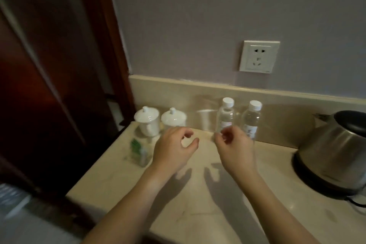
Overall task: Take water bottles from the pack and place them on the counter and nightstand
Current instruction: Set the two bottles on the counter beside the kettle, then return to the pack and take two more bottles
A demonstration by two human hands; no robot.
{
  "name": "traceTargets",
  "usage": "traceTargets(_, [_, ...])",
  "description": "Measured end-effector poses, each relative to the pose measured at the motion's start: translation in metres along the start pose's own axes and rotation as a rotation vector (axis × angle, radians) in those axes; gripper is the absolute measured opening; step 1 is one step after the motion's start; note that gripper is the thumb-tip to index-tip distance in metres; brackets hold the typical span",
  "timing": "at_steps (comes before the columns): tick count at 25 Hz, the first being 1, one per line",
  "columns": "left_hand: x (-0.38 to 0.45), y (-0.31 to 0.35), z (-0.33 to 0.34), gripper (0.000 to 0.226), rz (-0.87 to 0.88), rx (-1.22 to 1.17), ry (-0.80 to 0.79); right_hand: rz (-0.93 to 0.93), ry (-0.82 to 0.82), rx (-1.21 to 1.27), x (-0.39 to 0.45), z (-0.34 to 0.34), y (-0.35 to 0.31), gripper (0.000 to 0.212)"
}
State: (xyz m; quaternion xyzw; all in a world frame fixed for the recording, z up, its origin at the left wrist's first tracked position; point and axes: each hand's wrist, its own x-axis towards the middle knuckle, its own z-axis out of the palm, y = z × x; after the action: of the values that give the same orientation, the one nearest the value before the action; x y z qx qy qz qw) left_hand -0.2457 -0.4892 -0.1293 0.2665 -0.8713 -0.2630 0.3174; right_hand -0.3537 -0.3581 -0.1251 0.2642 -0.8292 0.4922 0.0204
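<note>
Flanking clear ribbed bottles [225, 117], curled hands [174, 148].

Two small clear water bottles stand upright on the counter [198, 194], side by side but not touching, close to its back edge. Each has a white cap and a pale label. The left bottle [224, 117] rises just beyond my right hand [234, 148]; the right bottle [251, 121] stands beyond and a little right of that hand, its base hidden behind my knuckles.
</note>
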Motion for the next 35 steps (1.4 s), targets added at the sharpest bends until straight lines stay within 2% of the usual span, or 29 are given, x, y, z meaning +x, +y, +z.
traceTargets(3, [-0.036, -0.020, -0.078, 0.027, -0.035, 0.141, 0.045, -0.306, -0.281, -0.004, -0.029, 0.034, -0.065, 0.023])
traceTargets(7, [-0.111, -0.069, -0.188, 0.030, -0.236, 0.308, 0.182, -0.589, -0.567, 0.015, -0.090, 0.095, -0.141, 0.038])
traceTargets(16, [-0.259, -0.195, -0.382, 0.023, -0.617, 0.438, 0.480, -0.940, -0.886, 0.143, -0.243, 0.261, -0.307, 0.042])
traceTargets(21, [-0.303, -0.281, -0.486, 0.027, -0.748, 0.493, 0.472, -1.038, -1.054, 0.146, -0.325, 0.374, -0.395, 0.043])
traceTargets(25, [-0.317, -0.343, -0.556, 0.028, -0.783, 0.514, 0.465, -1.032, -1.086, 0.164, -0.361, 0.453, -0.451, 0.045])
traceTargets(30, [-0.299, -0.414, -0.605, 0.029, -0.812, 0.438, 0.474, -0.996, -1.163, 0.127, -0.382, 0.539, -0.499, 0.046])
traceTargets(35, [-0.259, -0.516, -0.656, 0.035, -0.836, 0.346, 0.514, -0.928, -1.191, 0.133, -0.380, 0.657, -0.542, 0.047])
